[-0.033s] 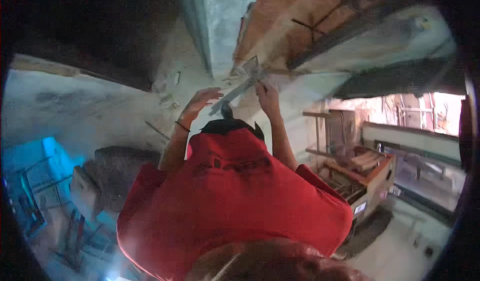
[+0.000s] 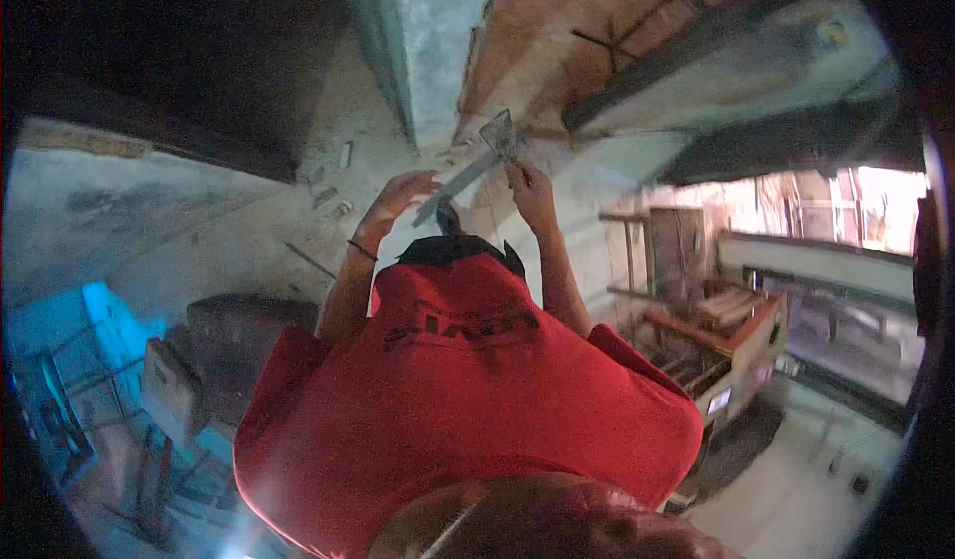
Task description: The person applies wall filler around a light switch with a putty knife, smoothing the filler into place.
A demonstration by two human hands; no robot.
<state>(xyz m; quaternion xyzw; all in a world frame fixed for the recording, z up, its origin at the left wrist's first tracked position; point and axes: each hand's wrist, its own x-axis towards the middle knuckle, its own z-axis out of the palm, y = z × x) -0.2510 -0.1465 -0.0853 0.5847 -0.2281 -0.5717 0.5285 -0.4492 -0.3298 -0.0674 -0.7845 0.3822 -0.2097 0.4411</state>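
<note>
A grey flat tool (image 2: 463, 183) is in front of my chest, tilted, with a long straight strip and a roughly triangular piece at its far end. I cannot make out its exact kind. My right hand (image 2: 531, 193) is closed, its fingertips pinching the tool near where strip and triangle meet. To the left, my left hand (image 2: 401, 197) is open, fingers stretched toward the strip; whether they touch it I cannot tell. A dark band sits on my left wrist. Below the strip's near end, a dark rounded shape, likely a shoe (image 2: 449, 219), shows past my red shirt.
Small light scraps (image 2: 325, 198) lie on the floor beyond my left hand. A dark chair-like seat (image 2: 254, 325) stands at left. Wooden furniture (image 2: 711, 335) stands at right near a bright opening. A brown board (image 2: 557, 22) and a dark beam (image 2: 657, 62) are ahead.
The view has shifted slightly and become sharper. My hands keep nearly the same places, and the right hand still holds the tool.
</note>
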